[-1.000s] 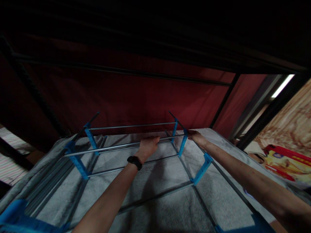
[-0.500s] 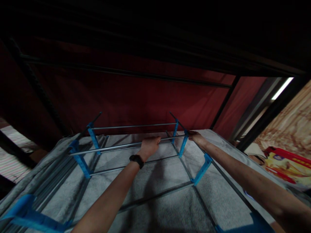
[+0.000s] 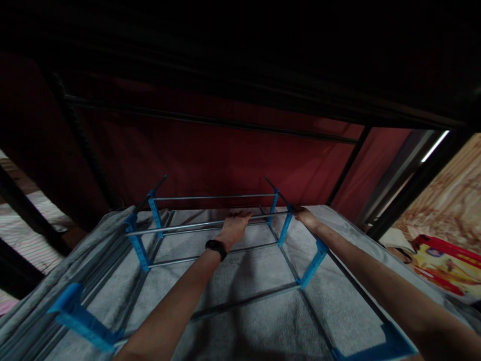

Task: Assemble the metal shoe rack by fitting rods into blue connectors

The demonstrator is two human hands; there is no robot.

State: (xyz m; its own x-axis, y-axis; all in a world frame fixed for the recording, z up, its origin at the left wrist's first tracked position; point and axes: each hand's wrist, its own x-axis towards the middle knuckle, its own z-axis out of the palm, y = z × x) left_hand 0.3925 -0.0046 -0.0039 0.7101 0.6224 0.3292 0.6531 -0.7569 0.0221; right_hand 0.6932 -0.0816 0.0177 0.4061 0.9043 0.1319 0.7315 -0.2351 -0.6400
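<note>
A frame of grey metal tubes and blue plastic connectors lies on a grey blanket (image 3: 270, 321). My left hand (image 3: 233, 229), with a black band on the wrist, rests its fingers over a metal tube (image 3: 191, 226) that crosses the frame. That tube's left end meets a blue connector (image 3: 137, 243). At the tube's other end, my right hand (image 3: 305, 218) grips beside another blue connector (image 3: 285, 228), around the long side tube; its fingertips are partly hidden. Closer to me stand more blue connectors, one on the right (image 3: 313, 263) and one at lower left (image 3: 82, 321).
Several loose grey tubes (image 3: 101, 271) lie along the blanket's left side. A red curtain (image 3: 225, 165) hangs behind, with a dark metal bar (image 3: 210, 120) across it. Dark posts (image 3: 417, 185) stand at both sides. A red and yellow package (image 3: 451, 263) is at right.
The view has shifted slightly, so the frame's left side appears farther right. My left hand's fingers have loosened a little over the tube. My right hand stays at the same connector.
</note>
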